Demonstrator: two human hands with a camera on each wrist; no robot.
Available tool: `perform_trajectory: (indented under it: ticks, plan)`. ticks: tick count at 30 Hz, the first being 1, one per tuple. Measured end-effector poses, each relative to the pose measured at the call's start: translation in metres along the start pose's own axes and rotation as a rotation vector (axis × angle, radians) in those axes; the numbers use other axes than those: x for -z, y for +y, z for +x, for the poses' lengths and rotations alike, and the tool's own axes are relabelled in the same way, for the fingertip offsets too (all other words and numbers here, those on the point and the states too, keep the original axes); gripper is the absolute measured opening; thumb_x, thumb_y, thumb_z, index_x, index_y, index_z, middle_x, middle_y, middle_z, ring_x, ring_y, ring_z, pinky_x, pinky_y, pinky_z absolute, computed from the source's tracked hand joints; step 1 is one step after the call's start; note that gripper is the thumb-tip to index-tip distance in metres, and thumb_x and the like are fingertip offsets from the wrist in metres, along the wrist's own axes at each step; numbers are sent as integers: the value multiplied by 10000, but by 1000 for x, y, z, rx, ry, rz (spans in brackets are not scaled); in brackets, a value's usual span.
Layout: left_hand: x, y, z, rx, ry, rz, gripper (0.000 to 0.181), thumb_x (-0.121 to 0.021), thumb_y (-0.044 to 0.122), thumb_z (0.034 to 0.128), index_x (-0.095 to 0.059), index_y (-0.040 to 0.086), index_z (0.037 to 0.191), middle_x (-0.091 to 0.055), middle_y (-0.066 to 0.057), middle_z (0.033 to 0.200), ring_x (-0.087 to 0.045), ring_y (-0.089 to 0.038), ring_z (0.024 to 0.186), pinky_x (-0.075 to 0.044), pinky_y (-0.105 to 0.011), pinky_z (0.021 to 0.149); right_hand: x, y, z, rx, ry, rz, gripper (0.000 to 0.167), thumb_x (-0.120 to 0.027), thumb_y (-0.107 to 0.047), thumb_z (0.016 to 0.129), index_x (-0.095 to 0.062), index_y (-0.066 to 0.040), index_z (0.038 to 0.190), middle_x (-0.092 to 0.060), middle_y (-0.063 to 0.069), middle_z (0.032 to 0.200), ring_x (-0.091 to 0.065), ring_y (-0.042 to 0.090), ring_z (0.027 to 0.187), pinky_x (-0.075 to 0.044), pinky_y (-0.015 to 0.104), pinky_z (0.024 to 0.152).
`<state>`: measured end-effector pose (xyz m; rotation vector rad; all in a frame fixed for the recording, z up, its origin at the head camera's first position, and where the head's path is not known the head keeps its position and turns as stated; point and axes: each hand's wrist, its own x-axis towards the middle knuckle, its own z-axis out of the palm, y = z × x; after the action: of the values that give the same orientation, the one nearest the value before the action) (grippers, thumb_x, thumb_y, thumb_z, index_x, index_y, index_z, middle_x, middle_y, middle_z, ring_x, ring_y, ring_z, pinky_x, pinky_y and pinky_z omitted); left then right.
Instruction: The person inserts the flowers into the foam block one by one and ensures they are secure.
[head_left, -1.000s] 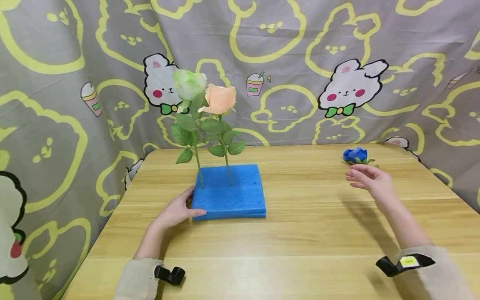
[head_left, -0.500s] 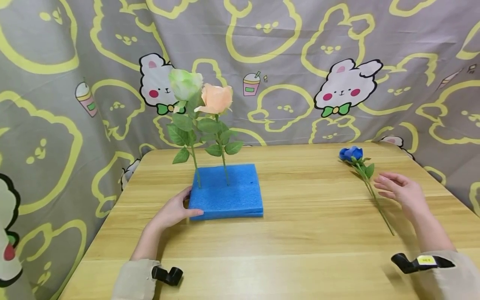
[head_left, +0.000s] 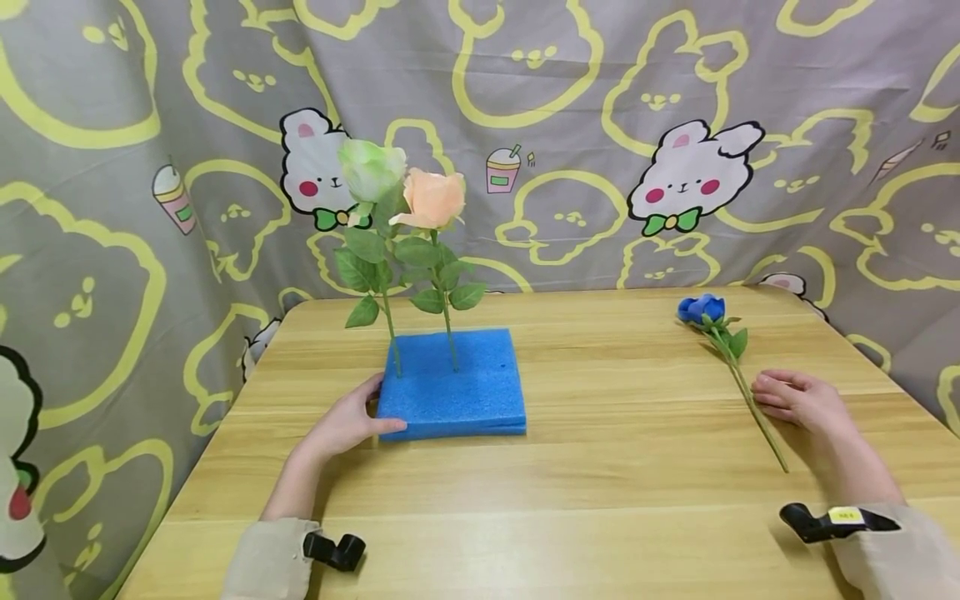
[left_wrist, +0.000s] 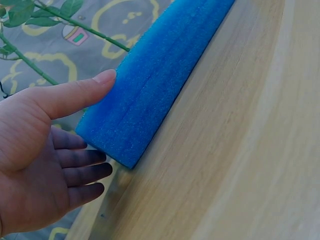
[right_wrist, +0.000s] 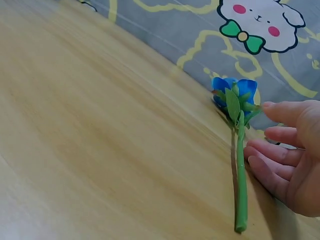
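A blue foam block lies on the table at left of centre. Two artificial roses, a pale green rose and a peach rose, stand upright in it. My left hand rests at the block's near left corner. Its thumb touches the front edge, and the other fingers lie fairly straight along the left side, as the left wrist view shows. A blue rose lies on the table at the right, its green stem pointing toward me. Right beside that stem, my right hand has loosely bent fingers; contact is unclear.
The wooden table runs back to a grey patterned curtain, which also closes in both sides. A small dark hole shows in the foam's right part. Black camera mounts sit on both sleeves.
My right hand has moved right, off the blue rose it was covering, then lowered toward the table beside the stem. My left hand has kept its place at the foam block.
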<state>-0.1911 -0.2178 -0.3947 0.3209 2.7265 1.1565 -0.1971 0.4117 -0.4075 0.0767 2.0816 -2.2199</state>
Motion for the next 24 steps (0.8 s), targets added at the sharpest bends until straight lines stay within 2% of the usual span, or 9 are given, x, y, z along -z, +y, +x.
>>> perform_trajectory:
  ticks: [3, 6, 7, 9, 11, 13, 19, 21, 24]
  plan:
    - [0, 0, 0, -1, -1, -4, 1021, -726, 445, 771, -163, -76, 1445, -277, -304, 1430, -298, -429, 1297, -274, -535, 1026, 2, 3, 3, -19, -4, -55, 222, -575, -104, 922, -655, -303, 862, -690, -103, 838, -653, 34, 765, -523, 203, 655]
    - [0, 0, 0, -1, 0, -9, 1021, -727, 442, 770, -162, -74, 1446, -274, -303, 1432, -296, -429, 1298, -273, -535, 1026, 3, 4, 6, -48, 16, -205, 117, -600, -161, 913, -623, -273, 941, -659, -176, 847, -629, -14, 769, -517, 189, 664]
    - [0, 0, 0, -1, 0, -10, 1021, -727, 441, 770, -161, -74, 1446, -273, -303, 1433, -295, -429, 1299, -273, -534, 1027, 2, 3, 7, -58, 19, -267, 113, -603, -182, 913, -626, -209, 1020, -640, -204, 850, -618, -30, 769, -514, 185, 667]
    - [0, 0, 0, -1, -1, -12, 1021, -727, 440, 771, -161, -74, 1446, -273, -302, 1433, -296, -428, 1298, -272, -534, 1027, 1, 3, 8, -67, 25, -379, 289, -607, -208, 911, -569, -60, 1156, -612, -235, 839, -600, -47, 762, -510, 182, 666]
    - [0, 0, 0, -3, -1, -11, 1019, -727, 441, 771, -164, -76, 1445, -275, -302, 1432, -299, -427, 1297, -273, -533, 1027, -1, 2, 10, -71, 28, -458, 471, -611, -213, 907, -465, 88, 1239, -598, -245, 829, -588, -52, 755, -508, 183, 664]
    - [0, 1, -1, -5, -2, -11, 1017, -727, 438, 772, -165, -77, 1445, -277, -301, 1432, -302, -426, 1296, -273, -531, 1028, -3, 2, 11, -70, 24, -515, 600, -613, -212, 904, -364, 187, 1277, -593, -248, 821, -578, -57, 749, -506, 189, 658]
    - [0, 2, -2, -6, -2, -14, 1008, -729, 428, 774, -170, -81, 1442, -284, -303, 1427, -308, -426, 1293, -274, -531, 1027, -9, 0, 12, -76, 27, -651, 666, -614, -249, 900, -324, 189, 1309, -629, -127, 885, -551, -73, 736, -511, 228, 645]
    - [0, 2, -2, -5, -1, -14, 1008, -729, 427, 773, -172, -82, 1441, -285, -303, 1426, -308, -427, 1292, -274, -532, 1027, -10, -1, 11, -82, 29, -666, 653, -610, -252, 902, -339, 185, 1304, -635, -92, 906, -548, -72, 731, -513, 238, 637]
    - [0, 2, -2, -8, -2, -16, 1010, -729, 428, 773, -170, -84, 1441, -282, -304, 1428, -305, -428, 1293, -274, -533, 1027, -11, -1, 11, -86, 38, -658, 608, -603, -242, 907, -378, 181, 1281, -622, -124, 878, -547, -60, 718, -510, 242, 615]
